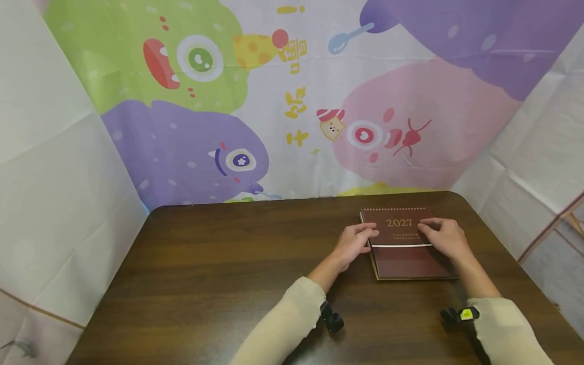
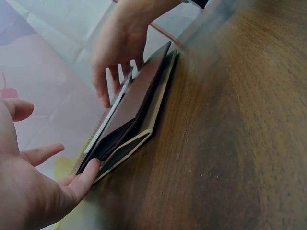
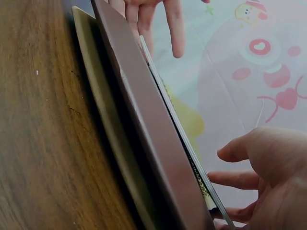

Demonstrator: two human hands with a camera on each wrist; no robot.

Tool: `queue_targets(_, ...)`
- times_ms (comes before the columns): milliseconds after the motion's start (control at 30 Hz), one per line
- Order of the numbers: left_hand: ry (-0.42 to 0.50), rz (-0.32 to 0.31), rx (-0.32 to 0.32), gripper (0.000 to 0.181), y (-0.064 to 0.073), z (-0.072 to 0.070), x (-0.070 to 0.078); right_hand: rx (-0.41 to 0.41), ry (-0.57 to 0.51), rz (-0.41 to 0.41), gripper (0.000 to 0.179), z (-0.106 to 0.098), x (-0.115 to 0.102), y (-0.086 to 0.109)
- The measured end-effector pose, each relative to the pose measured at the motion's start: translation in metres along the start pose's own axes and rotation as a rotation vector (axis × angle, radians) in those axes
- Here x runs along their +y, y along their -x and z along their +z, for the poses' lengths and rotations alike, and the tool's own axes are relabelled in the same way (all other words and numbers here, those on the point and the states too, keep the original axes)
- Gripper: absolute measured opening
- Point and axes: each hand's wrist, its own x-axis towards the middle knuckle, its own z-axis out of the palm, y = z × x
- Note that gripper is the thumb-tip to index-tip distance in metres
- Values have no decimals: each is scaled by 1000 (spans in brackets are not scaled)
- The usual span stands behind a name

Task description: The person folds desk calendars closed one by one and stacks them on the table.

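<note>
A maroon desk calendar (image 1: 401,230) with gold "2027" lettering and a spiral along its far edge lies at the right of the table. A white page edge crosses its cover, and a plain maroon panel (image 1: 412,262) shows below. From the side, this panel stands apart from a tan-edged base (image 2: 156,112). My left hand (image 1: 352,244) is at the calendar's left side, one fingertip right at the edge in the left wrist view. My right hand (image 1: 446,237) is at the right side, thumb spread from the fingers, lower fingertips by the page edges (image 3: 192,163) in the right wrist view.
The dark wooden table (image 1: 219,263) extends to the left and front. Behind it hangs a backdrop (image 1: 301,167) with cartoon monsters, and white fabric walls (image 1: 59,142) stand on both sides. A black wrist device (image 1: 332,318) sits at the left sleeve.
</note>
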Motion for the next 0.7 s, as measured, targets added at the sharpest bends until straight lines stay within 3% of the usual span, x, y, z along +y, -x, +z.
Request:
queue_targets(267,-11,-11,7,52,1,0,0,57,28,-20,48,9,8,-7)
queue_targets(433,-18,-17,8,51,-1,0,-1,46,19,-35,48,9,6,-4)
queue_targets(700,-128,5,25,53,0,-8,2,115,14,-85,42,13,0,-5)
